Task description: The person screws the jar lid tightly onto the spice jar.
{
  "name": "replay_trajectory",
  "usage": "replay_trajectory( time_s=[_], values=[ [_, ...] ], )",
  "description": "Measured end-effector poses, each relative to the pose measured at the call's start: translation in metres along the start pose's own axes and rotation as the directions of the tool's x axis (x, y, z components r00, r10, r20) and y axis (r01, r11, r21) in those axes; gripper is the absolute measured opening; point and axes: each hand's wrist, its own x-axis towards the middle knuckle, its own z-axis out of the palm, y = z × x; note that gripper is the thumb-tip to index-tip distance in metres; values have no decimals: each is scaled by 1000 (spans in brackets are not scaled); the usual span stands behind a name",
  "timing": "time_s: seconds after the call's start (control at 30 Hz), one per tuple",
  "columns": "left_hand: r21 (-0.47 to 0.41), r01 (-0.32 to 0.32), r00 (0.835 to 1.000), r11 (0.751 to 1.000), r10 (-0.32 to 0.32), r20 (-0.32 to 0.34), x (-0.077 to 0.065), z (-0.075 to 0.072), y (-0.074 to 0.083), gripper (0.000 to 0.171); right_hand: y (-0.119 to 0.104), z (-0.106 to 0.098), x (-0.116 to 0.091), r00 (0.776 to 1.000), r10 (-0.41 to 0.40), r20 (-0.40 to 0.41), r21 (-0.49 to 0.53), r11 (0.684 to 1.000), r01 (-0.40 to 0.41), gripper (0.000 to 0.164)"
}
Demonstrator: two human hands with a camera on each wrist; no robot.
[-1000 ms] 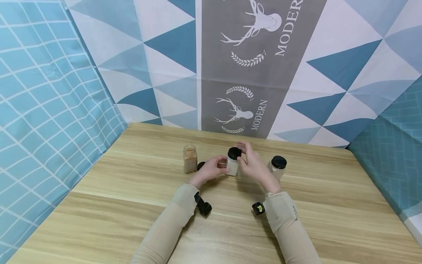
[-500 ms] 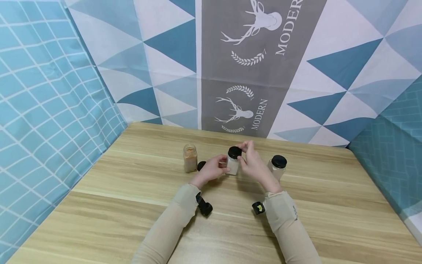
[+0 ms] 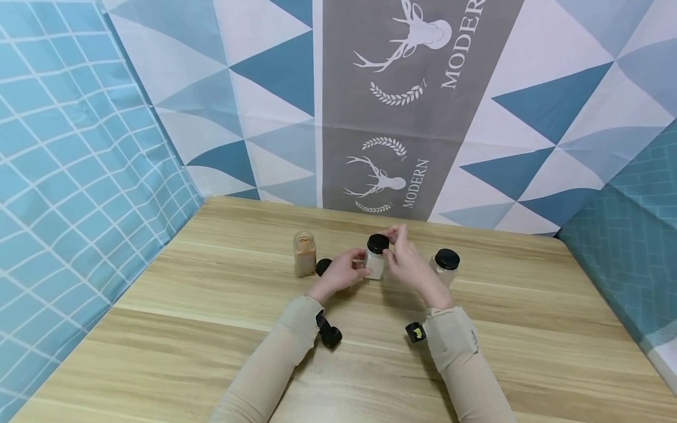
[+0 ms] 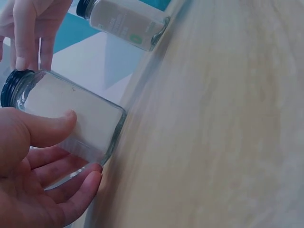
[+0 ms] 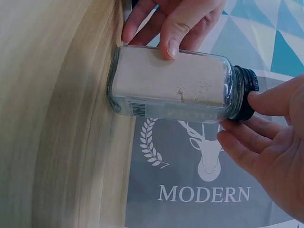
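A square glass jar (image 3: 375,268) of pale powder stands upright on the table between both hands. My left hand (image 3: 342,271) holds its body, thumb on one face and fingers around the other side, as the left wrist view shows. At the top, my right hand (image 3: 411,265) pinches the black screw lid (image 5: 248,95) between thumb and fingers. The lid sits on the jar's neck. A barcode shows low on the jar's side in the right wrist view. Just left of my left hand lies a loose black lid (image 3: 323,267), partly hidden by that hand.
An uncovered glass jar (image 3: 305,258) of orange-brown powder stands on the left. To the right, behind my right wrist, is another jar with a black lid (image 3: 448,259). The wooden table (image 3: 238,294) meets a patterned cloth backdrop (image 3: 275,147) at its far edge.
The held jar and both hands have shifted very slightly right and away. My right hand stays at the lid; the other jars have not moved.
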Motion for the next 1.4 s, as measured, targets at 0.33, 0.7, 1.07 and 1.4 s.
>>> replay_trajectory(
  time_s=[0.33,0.7,1.07,1.4],
  values=[
    [-75,24,999,997,-28,-43,0,8,2,52,2,-1,0,999,39,14,-17,999,-39,32],
    [-53,43,998,998,-45,-47,-3,0,8,44,-4,-4,2,1000,-14,25,-151,988,18,39],
    [16,86,992,996,-85,-92,-19,-7,12,17,-18,0,1,992,-125,-34,-187,975,117,30],
    [89,49,998,995,-46,-41,-29,-21,2,12,-27,12,10,981,-194,-31,-281,943,177,21]
  ],
)
